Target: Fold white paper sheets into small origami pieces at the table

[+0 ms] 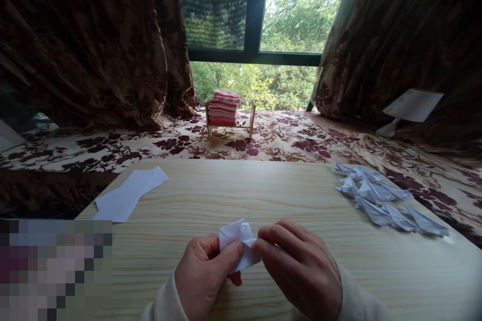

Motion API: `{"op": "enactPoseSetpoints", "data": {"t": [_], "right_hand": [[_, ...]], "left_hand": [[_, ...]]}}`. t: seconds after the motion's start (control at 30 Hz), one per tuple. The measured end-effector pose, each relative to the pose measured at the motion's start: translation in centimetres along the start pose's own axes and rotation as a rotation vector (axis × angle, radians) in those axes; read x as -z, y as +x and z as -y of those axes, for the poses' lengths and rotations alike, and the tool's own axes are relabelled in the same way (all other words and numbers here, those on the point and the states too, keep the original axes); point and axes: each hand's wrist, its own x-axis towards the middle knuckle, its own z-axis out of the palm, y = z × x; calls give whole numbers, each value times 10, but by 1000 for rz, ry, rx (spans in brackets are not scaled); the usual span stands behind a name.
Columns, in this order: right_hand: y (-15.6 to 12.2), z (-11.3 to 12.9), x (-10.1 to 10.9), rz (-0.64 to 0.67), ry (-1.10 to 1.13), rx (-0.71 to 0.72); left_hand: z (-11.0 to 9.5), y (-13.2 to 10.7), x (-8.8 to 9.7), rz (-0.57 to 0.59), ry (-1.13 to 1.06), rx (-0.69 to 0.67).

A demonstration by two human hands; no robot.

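Both hands hold a small piece of folded white paper (238,242) just above the light wooden table (233,195), near its front edge. My left hand (205,276) pinches the paper's lower left part between thumb and fingers. My right hand (301,268) grips its right side with bent fingers closed on it. The paper is partly folded, with a creased flap standing up toward the window.
A stack of flat white paper sheets (128,195) lies at the table's left. Several finished folded paper pieces (380,195) lie in a heap at the right. Behind the table, a small wooden rack holds red-and-white striped cloths (225,110) on a floral-covered ledge, between dark curtains.
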Motion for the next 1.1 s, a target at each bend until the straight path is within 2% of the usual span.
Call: {"op": "enactPoseSetpoints", "data": {"t": [0.13,0.53,0.67,0.9,1.1], "right_hand": [[-1,0,-2,22,148,-132],[0,5,-5,4,190,-171],[0,5,-4,18,147,-124],[4,5,0,-41,-24,8],[1,3,-1,-3,-107,62]], "left_hand": [[-2,-1,-3,-5,71,15],[-9,-4,-11,-26,16,25],[-9,-4,-11,-47,33,25],[-4,-3,-10,-84,-3,42],[-3,-1,-7,-33,-88,37]]}}
